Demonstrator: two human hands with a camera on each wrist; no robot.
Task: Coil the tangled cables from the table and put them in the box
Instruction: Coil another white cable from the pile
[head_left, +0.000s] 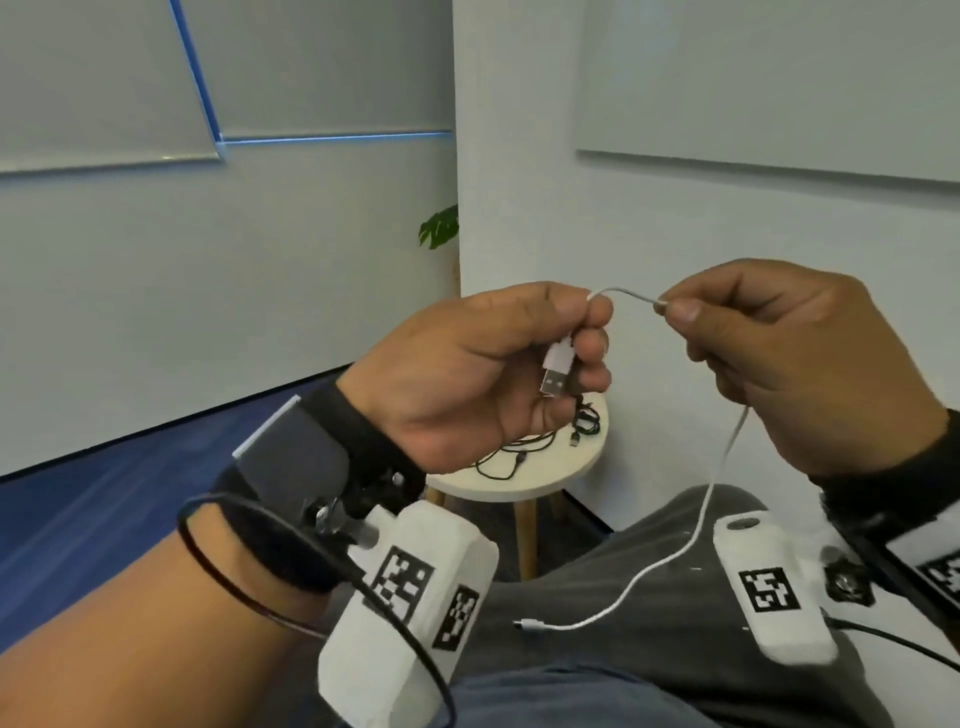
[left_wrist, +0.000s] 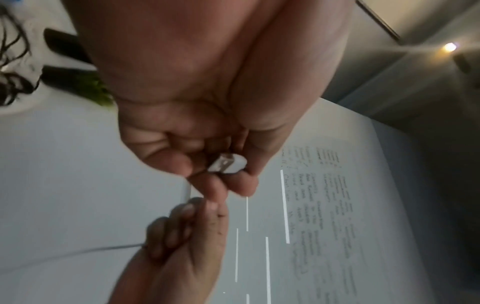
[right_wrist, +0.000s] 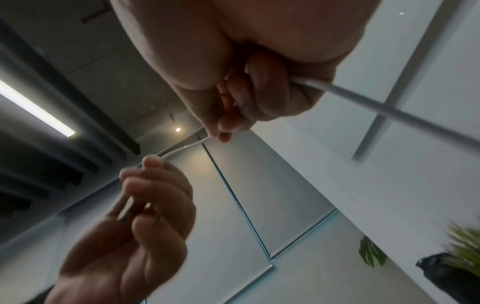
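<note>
I hold a white USB cable (head_left: 698, 525) up in front of me with both hands. My left hand (head_left: 498, 358) grips its end, with the USB plug (head_left: 557, 368) sticking down out of my curled fingers; the left wrist view shows that plug (left_wrist: 228, 164) in the fist. My right hand (head_left: 769, 348) pinches the cable (right_wrist: 363, 98) a short way along. A short arc of cable bridges the two hands. The rest hangs from my right hand down to my lap, ending in a small connector (head_left: 525, 625). No box is in view.
A small round white table (head_left: 561, 462) on wooden legs stands ahead by the wall corner, with tangled black cables (head_left: 524, 447) lying on it. Blue carpet lies to the left. A green plant (head_left: 440, 226) peeks from behind the wall. My grey-trousered legs are below.
</note>
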